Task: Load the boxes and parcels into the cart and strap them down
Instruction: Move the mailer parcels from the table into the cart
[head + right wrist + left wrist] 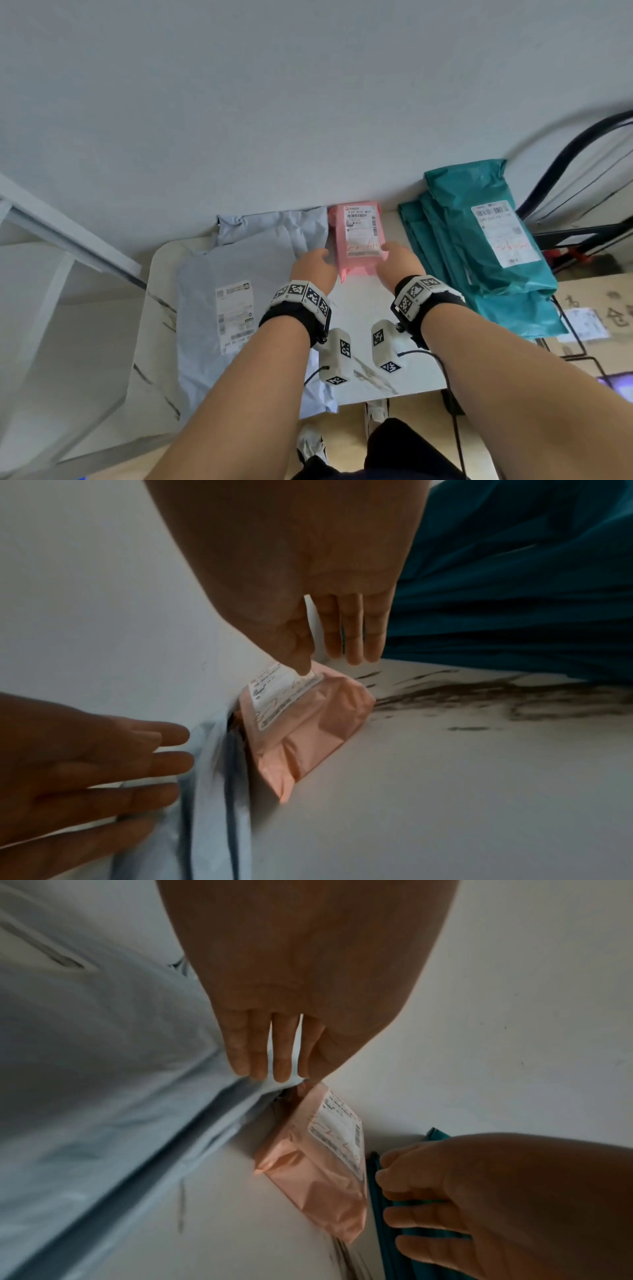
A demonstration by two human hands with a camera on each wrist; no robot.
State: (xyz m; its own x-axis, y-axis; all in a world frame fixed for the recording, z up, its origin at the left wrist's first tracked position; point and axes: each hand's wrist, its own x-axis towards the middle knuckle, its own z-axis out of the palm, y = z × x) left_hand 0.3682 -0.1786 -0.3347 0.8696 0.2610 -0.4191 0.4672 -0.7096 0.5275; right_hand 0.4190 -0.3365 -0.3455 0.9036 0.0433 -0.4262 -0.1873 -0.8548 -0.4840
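Pink parcel: lies flat on the table top, between the two hands, far end against the wall, label up.
Left hand: fingers straight and loosely spread, tips at the parcel's left edge where the grey mailer meets it; holds nothing that I can see.
Right hand: thumb tip rests on the label's near corner, as the right wrist view shows; the other fingers hang straight past the right edge. Not closed round anything.
Handling, pink parcel: judged light. Thin glossy film, creased and puffed at the near end, with something firmer and block-shaped inside. Film likely slick; loose corners would give under a pinch.
Where to grip: both long edges, palms in, thumbs on top over the label, fingers slid beneath. The label's paper should offer more friction than the film.
Grey mailer: just left of the left hand, large, soft, matte, wrinkled, white label; slumps flat, overlaps a second grey bag behind.
Teal bags: right of the right hand, stacked, shiny crinkled plastic, one labelled.
Table top: white, smooth, dark marble veins.
Cart: a black tubular frame shows beyond the teal bags; whether it belongs to the cart I cannot tell.
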